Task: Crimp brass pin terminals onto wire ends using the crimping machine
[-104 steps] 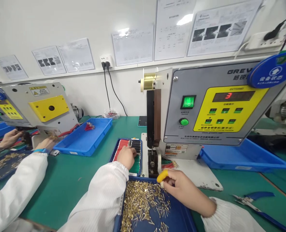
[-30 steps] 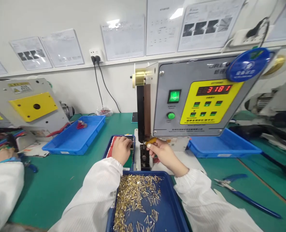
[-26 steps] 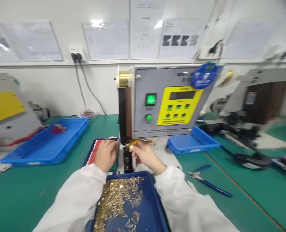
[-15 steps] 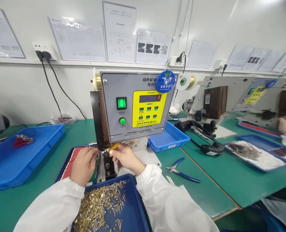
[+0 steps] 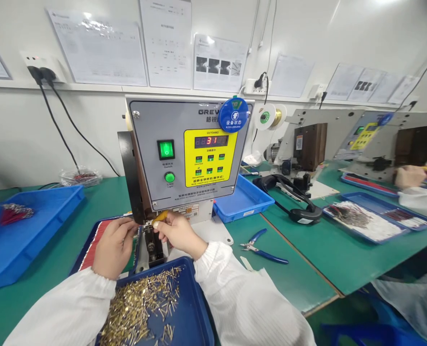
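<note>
Both of my hands are up at the die [image 5: 149, 244] of a grey crimping machine [image 5: 188, 149] with a yellow panel. My right hand [image 5: 173, 231], an orange cot on one finger, pinches something small at the die's top; what it holds is hidden. My left hand [image 5: 113, 245] is curled closed on the die's left side, over a tray of red and black wires [image 5: 91, 240]. A dark blue tray [image 5: 195, 312] heaped with small gold terminals [image 5: 137, 307] lies just in front of me, between my white sleeves.
Blue-handled pliers [image 5: 262, 245] lie on the green mat right of the machine. A blue bin [image 5: 242, 202] stands behind them, another blue bin [image 5: 29, 230] at far left. Further right are more machines, trays and another person's hand [image 5: 410, 177].
The view has swung right, revealing the neighbouring stations. My right hand rose from the terminal tray to the die; my left hand stayed beside it. The counter display changed.
</note>
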The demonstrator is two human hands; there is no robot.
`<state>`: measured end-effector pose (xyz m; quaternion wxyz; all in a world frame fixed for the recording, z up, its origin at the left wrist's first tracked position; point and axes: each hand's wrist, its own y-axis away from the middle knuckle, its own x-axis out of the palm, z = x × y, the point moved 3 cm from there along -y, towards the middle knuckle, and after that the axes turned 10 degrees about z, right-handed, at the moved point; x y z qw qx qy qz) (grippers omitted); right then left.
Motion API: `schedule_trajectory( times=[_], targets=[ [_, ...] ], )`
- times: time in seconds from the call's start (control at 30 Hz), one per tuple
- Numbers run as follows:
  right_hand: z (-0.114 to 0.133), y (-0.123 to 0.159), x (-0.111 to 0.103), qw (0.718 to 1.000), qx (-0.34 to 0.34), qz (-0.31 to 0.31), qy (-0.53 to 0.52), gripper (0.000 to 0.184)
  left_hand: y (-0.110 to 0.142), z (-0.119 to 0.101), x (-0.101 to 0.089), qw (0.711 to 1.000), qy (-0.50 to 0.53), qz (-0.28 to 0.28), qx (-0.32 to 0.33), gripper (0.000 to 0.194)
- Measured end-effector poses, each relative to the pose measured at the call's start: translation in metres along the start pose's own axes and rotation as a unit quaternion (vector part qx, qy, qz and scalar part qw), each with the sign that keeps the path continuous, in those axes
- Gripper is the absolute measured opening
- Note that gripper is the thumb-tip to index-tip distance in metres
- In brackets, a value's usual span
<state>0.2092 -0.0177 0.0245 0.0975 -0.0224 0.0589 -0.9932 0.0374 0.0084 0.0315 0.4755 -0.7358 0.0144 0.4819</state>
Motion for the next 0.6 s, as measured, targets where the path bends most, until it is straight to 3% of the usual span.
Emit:
schedule_trajectory(
  times=[0.6],
  targets=[
    [-0.001, -0.0005, 0.0012, 1.0, -0.016, -0.003, 0.005, 0.011, 0.0027, -0.0058, -0.0052, 1.0, 0.016, -0.009, 0.02, 0.017]
  ],
)
